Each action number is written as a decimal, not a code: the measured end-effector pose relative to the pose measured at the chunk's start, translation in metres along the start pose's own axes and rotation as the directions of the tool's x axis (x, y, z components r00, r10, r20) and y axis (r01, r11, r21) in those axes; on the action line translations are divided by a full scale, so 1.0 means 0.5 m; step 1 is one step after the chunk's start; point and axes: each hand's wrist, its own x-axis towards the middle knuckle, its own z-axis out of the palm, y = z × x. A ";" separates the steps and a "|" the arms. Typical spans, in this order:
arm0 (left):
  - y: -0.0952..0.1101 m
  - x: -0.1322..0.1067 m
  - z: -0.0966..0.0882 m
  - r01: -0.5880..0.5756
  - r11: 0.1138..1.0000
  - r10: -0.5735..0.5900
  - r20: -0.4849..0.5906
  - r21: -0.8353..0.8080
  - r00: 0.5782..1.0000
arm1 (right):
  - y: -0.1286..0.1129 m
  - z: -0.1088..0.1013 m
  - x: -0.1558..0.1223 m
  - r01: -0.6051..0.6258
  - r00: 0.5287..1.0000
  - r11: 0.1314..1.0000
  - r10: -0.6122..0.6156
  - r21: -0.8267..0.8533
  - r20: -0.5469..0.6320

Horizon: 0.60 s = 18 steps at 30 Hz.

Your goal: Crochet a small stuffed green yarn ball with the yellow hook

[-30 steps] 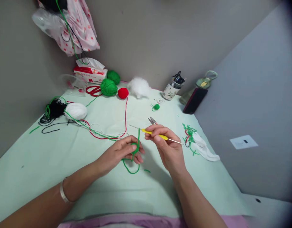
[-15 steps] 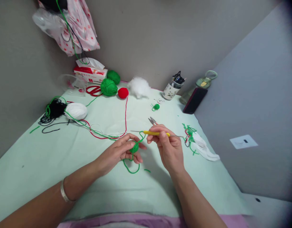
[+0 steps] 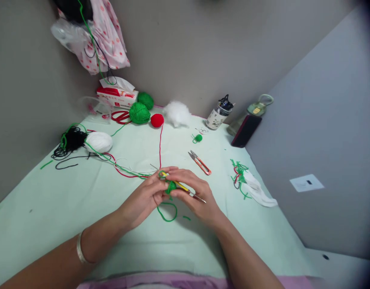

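Between the fingers of my left hand (image 3: 145,198) sits a small green crocheted piece (image 3: 170,187), partly covered by the fingertips. My right hand (image 3: 198,194) is closed around a crochet hook (image 3: 182,186) with a yellow grip and thin metal ends. Its fingertips also reach the green piece, so both hands meet there. A loop of green yarn (image 3: 168,220) hangs below my left hand onto the cloth. Orange-handled thread snips (image 3: 200,162) lie just beyond my right hand.
At the back are green yarn balls (image 3: 139,113), a red yarn ball (image 3: 157,120), white stuffing (image 3: 176,113) and a tissue box (image 3: 117,97). White yarn (image 3: 99,142) and black yarn (image 3: 74,138) lie left. A pen jar (image 3: 216,116), phone (image 3: 246,131) and yarn scraps (image 3: 240,172) are right.
My right hand has moved left and down with the crochet hook, up against the green piece in my left hand. The snips, partly hidden before, now show fully.
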 end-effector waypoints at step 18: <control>0.122 -0.087 0.012 -0.151 0.483 0.095 0.120 0.863 0.988 | 0.015 -0.040 0.013 -0.257 0.736 0.751 0.560 0.609 -0.380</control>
